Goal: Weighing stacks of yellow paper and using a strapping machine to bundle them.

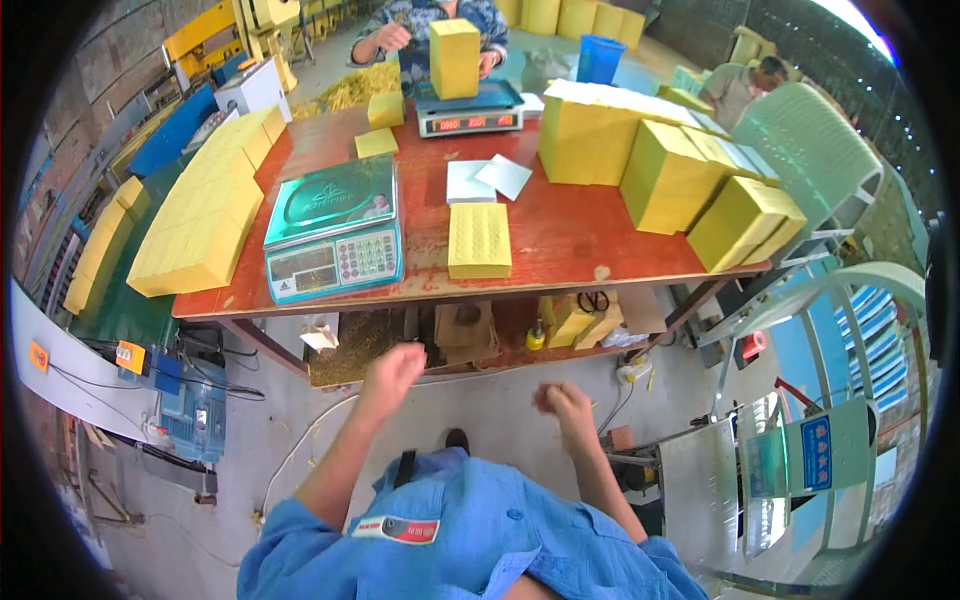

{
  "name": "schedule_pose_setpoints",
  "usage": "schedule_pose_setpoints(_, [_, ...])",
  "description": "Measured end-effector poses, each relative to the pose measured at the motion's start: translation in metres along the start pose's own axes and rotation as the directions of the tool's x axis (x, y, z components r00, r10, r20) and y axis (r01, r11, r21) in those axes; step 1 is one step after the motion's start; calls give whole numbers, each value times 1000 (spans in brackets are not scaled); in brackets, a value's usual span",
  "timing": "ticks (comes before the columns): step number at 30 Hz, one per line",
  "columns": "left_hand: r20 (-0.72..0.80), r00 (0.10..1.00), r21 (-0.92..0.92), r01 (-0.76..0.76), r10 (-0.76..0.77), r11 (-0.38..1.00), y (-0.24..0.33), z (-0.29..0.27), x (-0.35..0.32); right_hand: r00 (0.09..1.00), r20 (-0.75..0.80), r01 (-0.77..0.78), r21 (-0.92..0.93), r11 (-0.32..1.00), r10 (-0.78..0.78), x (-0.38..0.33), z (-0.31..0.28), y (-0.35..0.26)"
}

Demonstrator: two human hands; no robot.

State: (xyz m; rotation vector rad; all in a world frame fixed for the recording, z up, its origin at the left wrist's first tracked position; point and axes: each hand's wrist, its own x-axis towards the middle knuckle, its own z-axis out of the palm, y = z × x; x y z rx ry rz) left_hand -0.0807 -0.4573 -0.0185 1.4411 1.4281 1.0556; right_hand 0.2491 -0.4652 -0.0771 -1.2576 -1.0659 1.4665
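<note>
My left hand [396,372] is raised in front of the table's near edge, its fingers curled in and nothing visible in them. Lower and to the right, my right hand [565,402] is closed in a loose fist, also with nothing showing. Neither hand touches the table. A short stack of yellow paper with a punched pattern [479,241] lies near the front edge, beyond and between my hands. Left of it stands a teal digital scale [335,228] with a bare plate and a keypad. White sheets [470,182] lie behind the yellow stack.
The red table [420,228] carries tall yellow paper blocks [665,180] at right and a long row [205,205] at left. Opposite, a co-worker [440,30] has a yellow block [455,60] on a second scale [470,112]. A green chair [810,140] stands right.
</note>
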Motion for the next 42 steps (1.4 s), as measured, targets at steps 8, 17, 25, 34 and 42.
schedule_pose_setpoints(8, [-15,975,52,-220,221,974,73,-13,224,775,29,518,-602,608,-631,213,30,-118])
schedule_pose_setpoints(17, [-193,944,604,-101,269,790,37,23,390,680,385,611,-768,192,-625,440,75,-139])
schedule_pose_setpoints(25, [-240,971,769,202,-19,607,32,74,450,697,391,663,-670,333,-601,495,52,-103])
schedule_pose_setpoints(34, [-325,945,808,266,21,525,26,89,459,923,34,384,-11,923,-383,499,31,-116])
schedule_pose_setpoints(42, [-314,936,737,345,-157,582,39,86,465,947,76,308,50,950,-311,502,25,-118])
